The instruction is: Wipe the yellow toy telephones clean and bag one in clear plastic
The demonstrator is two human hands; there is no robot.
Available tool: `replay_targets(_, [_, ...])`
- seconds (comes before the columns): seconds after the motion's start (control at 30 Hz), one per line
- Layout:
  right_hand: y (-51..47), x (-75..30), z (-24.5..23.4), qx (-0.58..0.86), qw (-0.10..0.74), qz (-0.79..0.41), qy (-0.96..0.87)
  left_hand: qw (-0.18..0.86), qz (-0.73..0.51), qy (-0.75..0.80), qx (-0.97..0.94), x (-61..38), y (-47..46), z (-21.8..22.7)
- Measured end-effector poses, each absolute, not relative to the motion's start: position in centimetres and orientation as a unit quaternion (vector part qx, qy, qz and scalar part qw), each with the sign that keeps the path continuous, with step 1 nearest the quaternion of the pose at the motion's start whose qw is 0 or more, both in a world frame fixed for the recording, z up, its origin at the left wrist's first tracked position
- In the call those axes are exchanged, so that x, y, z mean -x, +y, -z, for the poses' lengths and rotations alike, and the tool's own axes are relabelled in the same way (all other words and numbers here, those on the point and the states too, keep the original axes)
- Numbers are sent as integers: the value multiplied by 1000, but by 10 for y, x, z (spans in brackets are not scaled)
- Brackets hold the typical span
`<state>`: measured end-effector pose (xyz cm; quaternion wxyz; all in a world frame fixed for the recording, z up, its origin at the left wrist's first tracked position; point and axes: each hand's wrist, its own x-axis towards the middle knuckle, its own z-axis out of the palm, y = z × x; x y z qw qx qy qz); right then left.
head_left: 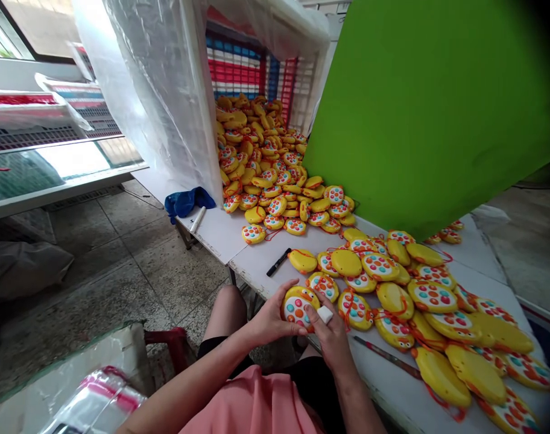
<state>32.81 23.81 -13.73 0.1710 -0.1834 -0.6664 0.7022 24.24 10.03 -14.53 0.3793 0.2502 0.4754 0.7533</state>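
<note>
My left hand [268, 319] grips a round yellow toy [297, 306] with coloured buttons, holding it at the near edge of the white table [257, 256]. My right hand [331, 334] is closed on a small white block [324, 314] pressed against the toy's right side. Several more yellow toys [392, 283] with red cords lie spread on the table just beyond and to the right of my hands.
A big heap of the same toys [266, 163] fills the table's far end, spilling from a clear plastic sheet [166, 90]. A black marker [278, 263], a blue cloth [187, 202], a thin red rod [386, 357] and a green board [433, 108] are nearby. Shelves stand left.
</note>
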Motion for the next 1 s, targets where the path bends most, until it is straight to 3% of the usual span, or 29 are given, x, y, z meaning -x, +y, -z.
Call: replay_targets(1.0, [241,-329,155,160,125,-763,-614,378,-797,440,-169,-243,95,140])
